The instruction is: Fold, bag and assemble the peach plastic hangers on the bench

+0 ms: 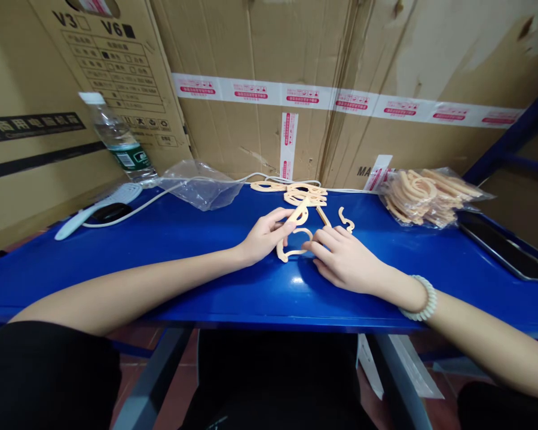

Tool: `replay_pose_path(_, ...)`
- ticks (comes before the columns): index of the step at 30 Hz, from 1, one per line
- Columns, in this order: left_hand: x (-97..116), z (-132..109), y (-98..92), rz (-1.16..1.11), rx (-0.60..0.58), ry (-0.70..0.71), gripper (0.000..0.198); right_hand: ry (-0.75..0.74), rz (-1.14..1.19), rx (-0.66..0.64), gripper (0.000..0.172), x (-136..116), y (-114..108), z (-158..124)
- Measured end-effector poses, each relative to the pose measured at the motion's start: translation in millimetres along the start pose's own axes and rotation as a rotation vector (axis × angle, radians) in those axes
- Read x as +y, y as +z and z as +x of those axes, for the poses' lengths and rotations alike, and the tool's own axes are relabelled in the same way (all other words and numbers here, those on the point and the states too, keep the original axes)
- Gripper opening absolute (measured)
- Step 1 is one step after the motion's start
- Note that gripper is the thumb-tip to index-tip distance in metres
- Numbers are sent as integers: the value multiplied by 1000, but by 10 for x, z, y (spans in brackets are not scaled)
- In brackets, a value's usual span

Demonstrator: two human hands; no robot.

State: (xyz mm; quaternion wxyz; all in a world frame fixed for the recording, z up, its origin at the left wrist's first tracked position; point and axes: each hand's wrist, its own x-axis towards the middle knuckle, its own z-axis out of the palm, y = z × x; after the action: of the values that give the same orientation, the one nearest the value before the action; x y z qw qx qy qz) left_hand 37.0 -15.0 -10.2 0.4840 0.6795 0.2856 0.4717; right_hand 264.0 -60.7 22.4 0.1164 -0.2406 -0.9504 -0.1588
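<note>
My left hand (pixel 265 237) is closed on a pale beige flat piece (pixel 300 213) with a rounded opening, its upper end pointing away from me. Below it, the same fingers meet a beige curved frame piece (pixel 281 251), which forms a loop between my hands. The fingers of my right hand (pixel 341 255) are bent in at the right side of this curved frame piece; the fingertips partly hide the contact. Just beyond the right hand lie a thin beige strip (pixel 323 215) and an S-shaped beige hook piece (pixel 347 220). Several beige looped pieces (pixel 305 194) rest behind.
Clear bags of beige pieces (pixel 425 194) lie at the right, beside a dark phone-like slab (pixel 506 245). On the left of the blue table (pixel 197 292) are a water bottle (pixel 124 146), a light-blue paddle-shaped item (pixel 98 206), a white cable and a plastic bag (pixel 201 184). Cardboard boxes (pixel 260 48) stand behind.
</note>
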Motion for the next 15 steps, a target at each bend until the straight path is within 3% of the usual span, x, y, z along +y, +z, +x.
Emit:
replay_pose_path(5,16,-17,3,76,-14,66,35,178,405,160,37,-4,-43,5)
replay_pose_path(8,31,-36,8,118,-28,128,31,276,721,192,43,45,-84,17)
replay_pose_path(15,17,-48,8,225,114,126,27,505,1216,264,37,184,-43,23)
